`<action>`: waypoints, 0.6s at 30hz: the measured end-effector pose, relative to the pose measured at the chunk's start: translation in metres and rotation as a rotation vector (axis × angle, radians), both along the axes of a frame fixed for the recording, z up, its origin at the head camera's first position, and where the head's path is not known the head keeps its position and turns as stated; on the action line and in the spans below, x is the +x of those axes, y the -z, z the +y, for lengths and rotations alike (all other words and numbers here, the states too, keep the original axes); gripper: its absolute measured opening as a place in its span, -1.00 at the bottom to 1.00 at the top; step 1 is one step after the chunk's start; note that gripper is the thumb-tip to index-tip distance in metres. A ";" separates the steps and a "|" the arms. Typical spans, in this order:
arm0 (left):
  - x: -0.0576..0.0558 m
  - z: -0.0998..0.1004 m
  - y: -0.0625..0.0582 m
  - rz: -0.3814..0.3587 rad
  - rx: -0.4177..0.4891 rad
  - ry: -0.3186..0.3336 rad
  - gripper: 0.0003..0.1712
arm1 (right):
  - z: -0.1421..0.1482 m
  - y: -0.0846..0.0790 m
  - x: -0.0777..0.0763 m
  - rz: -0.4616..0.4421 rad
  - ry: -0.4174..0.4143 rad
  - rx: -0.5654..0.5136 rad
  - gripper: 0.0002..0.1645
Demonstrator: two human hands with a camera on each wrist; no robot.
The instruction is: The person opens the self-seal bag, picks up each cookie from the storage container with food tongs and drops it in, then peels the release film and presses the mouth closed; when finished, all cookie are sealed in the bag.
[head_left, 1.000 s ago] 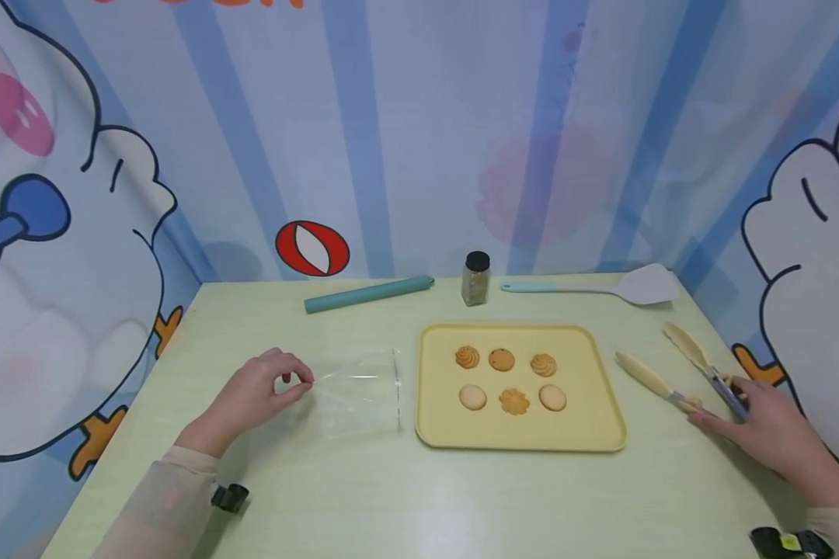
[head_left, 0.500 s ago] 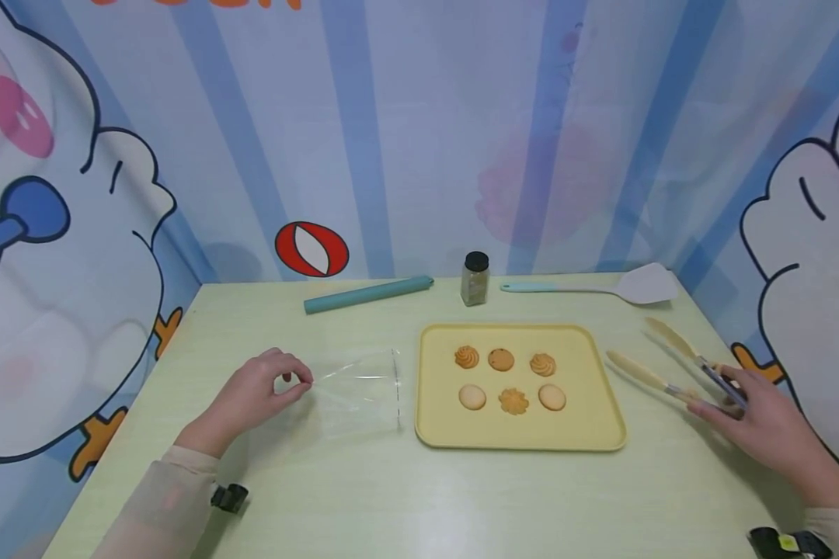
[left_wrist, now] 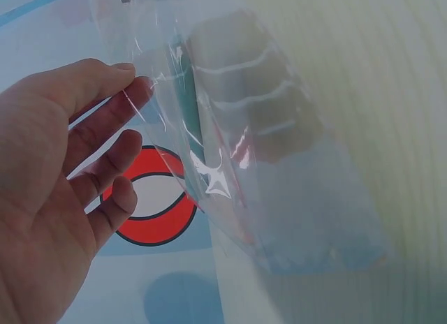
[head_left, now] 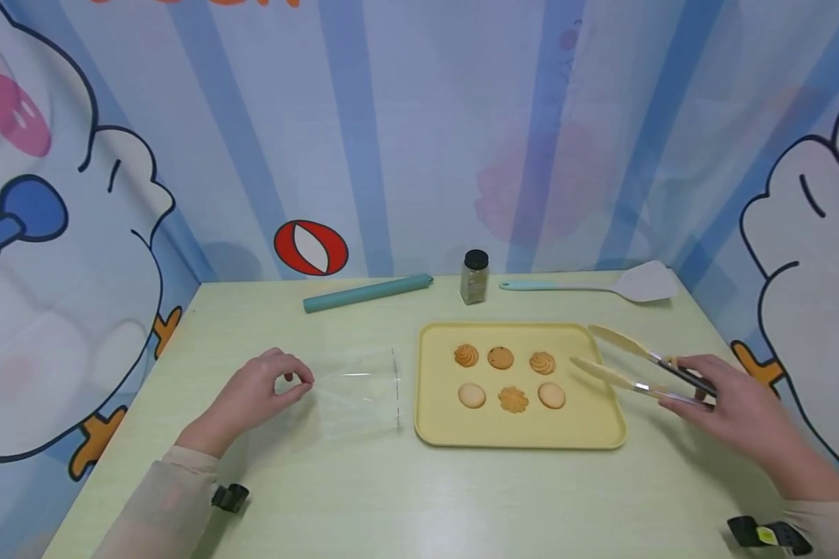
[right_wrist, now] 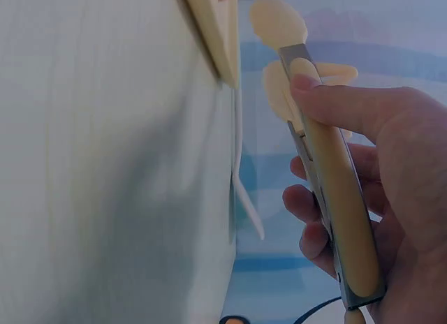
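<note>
My left hand point(head_left: 255, 394) pinches the edge of a clear plastic bag point(head_left: 360, 392) between thumb and forefinger, left of the tray. In the left wrist view the bag point(left_wrist: 307, 198) hangs from those fingertips, with the other fingers loosely bent. My right hand point(head_left: 737, 407) grips a pair of tongs point(head_left: 643, 387) with cream tips and metal arms. The tongs' tips stand apart over the right side of the yellow tray point(head_left: 454, 435). Several cookies lie on it in two rows; a pale round cookie point(head_left: 551, 395) and a swirled cookie point(head_left: 542, 362) are nearest the tips.
Behind the tray stand a small jar with a black lid point(head_left: 475, 277) and a spatula point(head_left: 601, 287). A teal rolled-up cylinder point(head_left: 368, 293) lies at the back left. A printed curtain point(head_left: 419, 140) rises along the table's back edge.
My right hand has moved left with the tongs, from beside the tray to over its right side. The left hand and the bag have stayed in place.
</note>
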State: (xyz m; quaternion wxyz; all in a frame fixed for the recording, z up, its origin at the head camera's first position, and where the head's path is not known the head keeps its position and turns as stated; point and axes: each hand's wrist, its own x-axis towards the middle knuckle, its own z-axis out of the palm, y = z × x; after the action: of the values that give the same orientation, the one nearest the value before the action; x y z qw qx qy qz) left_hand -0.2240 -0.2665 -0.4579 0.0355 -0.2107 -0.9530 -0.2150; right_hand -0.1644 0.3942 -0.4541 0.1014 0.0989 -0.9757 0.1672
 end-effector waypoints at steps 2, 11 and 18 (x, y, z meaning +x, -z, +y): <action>0.001 0.000 0.000 -0.003 0.000 -0.004 -0.88 | -0.006 -0.003 -0.001 0.018 -0.022 0.017 -0.22; 0.001 -0.001 -0.002 -0.002 0.011 -0.001 -0.87 | -0.041 -0.005 -0.010 -0.007 -0.101 -0.010 -0.27; -0.001 -0.003 0.001 0.011 0.013 0.016 -0.88 | -0.069 -0.007 -0.015 -0.078 -0.174 -0.007 -0.31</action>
State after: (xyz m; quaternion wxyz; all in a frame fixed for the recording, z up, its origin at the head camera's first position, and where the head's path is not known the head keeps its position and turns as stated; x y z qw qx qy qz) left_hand -0.2248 -0.2692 -0.4589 0.0402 -0.2194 -0.9495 -0.2205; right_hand -0.1794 0.3247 -0.4473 0.0486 0.1764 -0.9660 0.1825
